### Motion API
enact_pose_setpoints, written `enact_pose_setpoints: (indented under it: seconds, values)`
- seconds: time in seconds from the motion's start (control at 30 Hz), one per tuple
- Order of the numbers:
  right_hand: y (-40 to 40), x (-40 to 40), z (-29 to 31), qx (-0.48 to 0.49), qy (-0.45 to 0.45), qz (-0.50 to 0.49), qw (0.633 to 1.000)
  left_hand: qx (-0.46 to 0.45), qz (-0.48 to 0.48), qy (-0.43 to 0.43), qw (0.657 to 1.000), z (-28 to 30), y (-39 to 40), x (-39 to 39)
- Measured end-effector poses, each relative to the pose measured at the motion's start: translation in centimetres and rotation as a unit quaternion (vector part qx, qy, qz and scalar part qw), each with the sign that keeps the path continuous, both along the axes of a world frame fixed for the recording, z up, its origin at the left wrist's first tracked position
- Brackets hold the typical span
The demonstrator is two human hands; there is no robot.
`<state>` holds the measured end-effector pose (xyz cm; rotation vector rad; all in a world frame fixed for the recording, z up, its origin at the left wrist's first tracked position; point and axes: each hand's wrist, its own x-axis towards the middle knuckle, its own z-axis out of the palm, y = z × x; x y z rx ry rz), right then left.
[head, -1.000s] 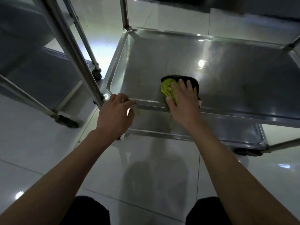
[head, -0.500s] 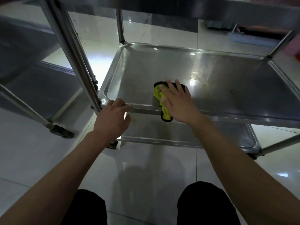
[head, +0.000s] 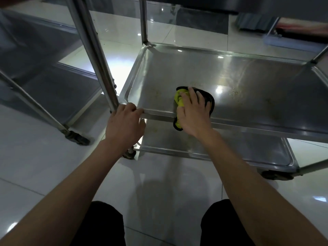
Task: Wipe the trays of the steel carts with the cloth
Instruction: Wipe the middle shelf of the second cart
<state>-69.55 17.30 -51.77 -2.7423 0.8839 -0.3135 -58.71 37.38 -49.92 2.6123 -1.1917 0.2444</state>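
A steel cart stands in front of me with a middle tray (head: 248, 82) and a lower tray (head: 248, 150) beneath it. A yellow-green and black cloth (head: 179, 98) lies on the middle tray's near edge, part of it hanging over the rim. My right hand (head: 192, 112) presses flat on the cloth with fingers spread. My left hand (head: 125, 125) grips the tray's near-left corner rim, beside the cart's upright post (head: 95, 55). Small crumbs and stains speckle the tray to the right of the cloth.
A second steel cart (head: 35, 82) stands to the left, its castor (head: 76, 138) on the white tiled floor. The first cart's castors (head: 276, 174) sit under the lower tray. A dark mat and flat objects lie on the floor beyond. My knees show at the bottom.
The view has tilted up and pulled back. My right hand slid the cloth toward the near rim, and a part now hangs over it. My left hand keeps its grip on the corner.
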Motion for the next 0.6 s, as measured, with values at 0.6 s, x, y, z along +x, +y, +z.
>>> enact_pose_setpoints:
  seconds: [0.6]
  values:
    - [5.3,11.9,0.5,0.077,0.019,0.221,0.972,0.037,-0.017,0.053,0.998,0.1,2.0,1.5]
